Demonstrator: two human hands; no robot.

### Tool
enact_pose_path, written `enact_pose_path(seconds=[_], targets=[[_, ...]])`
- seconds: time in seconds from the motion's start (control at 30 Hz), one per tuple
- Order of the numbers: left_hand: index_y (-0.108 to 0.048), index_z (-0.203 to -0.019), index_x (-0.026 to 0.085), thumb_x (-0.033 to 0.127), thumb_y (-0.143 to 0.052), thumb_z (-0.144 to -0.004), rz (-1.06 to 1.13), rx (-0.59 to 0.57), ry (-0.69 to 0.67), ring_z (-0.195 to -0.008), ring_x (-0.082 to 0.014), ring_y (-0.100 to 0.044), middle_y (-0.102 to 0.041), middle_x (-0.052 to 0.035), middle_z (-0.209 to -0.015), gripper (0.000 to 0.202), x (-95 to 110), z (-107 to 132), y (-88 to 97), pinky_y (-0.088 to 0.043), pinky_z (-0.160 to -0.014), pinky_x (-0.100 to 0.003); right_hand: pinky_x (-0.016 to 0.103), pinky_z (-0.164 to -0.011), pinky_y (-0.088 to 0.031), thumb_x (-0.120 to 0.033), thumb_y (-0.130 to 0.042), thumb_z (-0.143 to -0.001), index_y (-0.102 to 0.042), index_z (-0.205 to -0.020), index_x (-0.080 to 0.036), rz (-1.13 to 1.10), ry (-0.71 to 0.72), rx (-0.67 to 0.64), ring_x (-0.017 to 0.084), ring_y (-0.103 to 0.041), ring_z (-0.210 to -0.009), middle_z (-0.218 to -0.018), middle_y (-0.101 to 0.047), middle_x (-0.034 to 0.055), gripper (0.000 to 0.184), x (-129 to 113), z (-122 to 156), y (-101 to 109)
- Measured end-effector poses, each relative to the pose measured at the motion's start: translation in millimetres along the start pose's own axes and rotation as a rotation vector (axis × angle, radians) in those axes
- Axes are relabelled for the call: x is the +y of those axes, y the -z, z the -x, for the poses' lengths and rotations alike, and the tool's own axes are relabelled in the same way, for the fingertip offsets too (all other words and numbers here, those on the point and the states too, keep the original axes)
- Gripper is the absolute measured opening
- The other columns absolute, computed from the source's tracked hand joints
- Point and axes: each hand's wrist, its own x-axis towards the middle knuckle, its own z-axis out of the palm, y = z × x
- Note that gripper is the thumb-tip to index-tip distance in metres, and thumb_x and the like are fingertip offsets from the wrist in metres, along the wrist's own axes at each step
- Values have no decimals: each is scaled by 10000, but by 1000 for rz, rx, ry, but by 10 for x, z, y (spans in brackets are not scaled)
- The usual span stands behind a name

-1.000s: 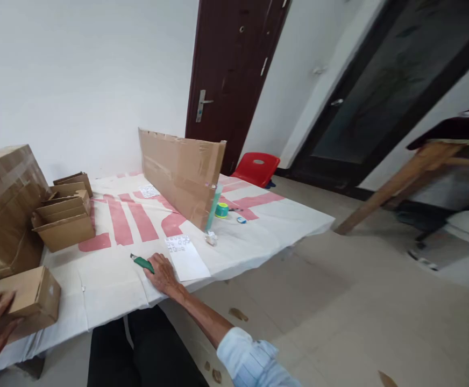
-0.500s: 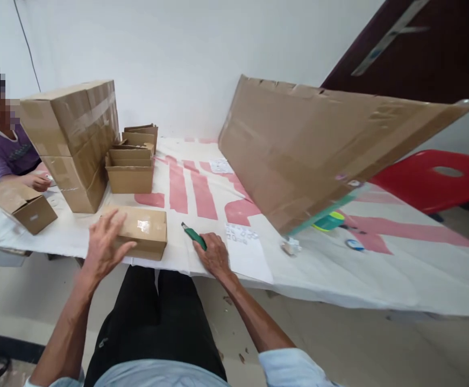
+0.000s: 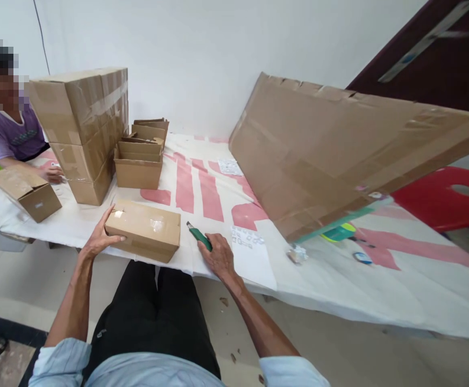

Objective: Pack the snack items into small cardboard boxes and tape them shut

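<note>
A closed, taped cardboard box (image 3: pixel 148 228) lies at the table's front edge, in front of my body. My left hand (image 3: pixel 99 235) grips its left end, thumb on the near side and fingers round the far corner. To the right of the box, my right hand (image 3: pixel 220 255) rests on the table with its fingers wrapped round a green utility knife (image 3: pixel 199 237). The knife's tip points away and to the left, toward the box but apart from it. Beside the right hand lies a white sheet of paper (image 3: pixel 254 263) with small printed shapes.
Stacked taped boxes (image 3: pixel 93 123) stand at the left, with open boxes (image 3: pixel 140 169) behind and a small box (image 3: pixel 28 193) nearby. A co-worker (image 3: pixel 14 131) sits at the far left. A large cardboard panel (image 3: pixel 331 150) leans at the right, near a red stool (image 3: pixel 440 199) and a tape roll (image 3: pixel 362 258).
My left hand has come down from above the box and taken hold of its left end. The box is now turned slightly. My right hand still holds the knife.
</note>
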Motion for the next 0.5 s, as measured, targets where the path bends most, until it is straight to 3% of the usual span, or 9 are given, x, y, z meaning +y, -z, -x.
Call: enact_pose_path(seconds=[0.1, 0.17, 0.3, 0.4, 0.5], targets=[[-366, -1699, 210, 534, -981, -591, 16, -66, -7, -1549, -451, -455, -459, -169, -1705, 1307, 28, 1, -32, -394, -1288, -524, 494, -960, -523, -445, -521, -1028, -724, -1137, -182, -125, -29, 52, 327, -620, -1051, -1071, -709, 171, 350, -152, -26, 110], [-337, -1710, 214, 536, -981, -591, 24, -109, -10, -1556, -446, -446, -435, -167, -1720, 1331, 38, -15, -35, -389, -1292, -516, 488, -971, -552, -505, -516, -1044, -729, -1183, -185, -323, -77, 48, 313, -654, -1097, -1153, -723, 170, 408, -324, -58, 193], [-318, -1718, 208, 494, -968, -609, 19, -160, -10, -1552, -436, -449, -448, -164, -1708, 1318, 44, -35, -75, -382, -1296, -494, 460, -970, -610, -647, -528, -1037, -681, -1398, -205, -774, -206, -89, 295, -700, -1210, -1397, -707, 162, 590, -724, -148, 362], [-280, -1731, 202, 444, -956, -630, 51, -204, -22, -1570, -444, -418, -441, -179, -1709, 1314, 34, 16, -139, -409, -1271, -497, 496, -1028, -601, -679, -671, -949, -645, -1493, -208, -848, -249, -133, 331, -684, -1284, -1475, -686, 171, 720, -915, -221, 467], [-243, -1742, 262, 436, -945, -652, 51, -219, -72, -1617, -454, -331, -371, -175, -1748, 1307, 19, 126, -210, -423, -1248, -545, 544, -1123, -546, -676, -742, -882, -680, -1473, -202, -852, -294, -136, 363, -655, -1342, -1480, -695, 163, 760, -900, -265, 519]])
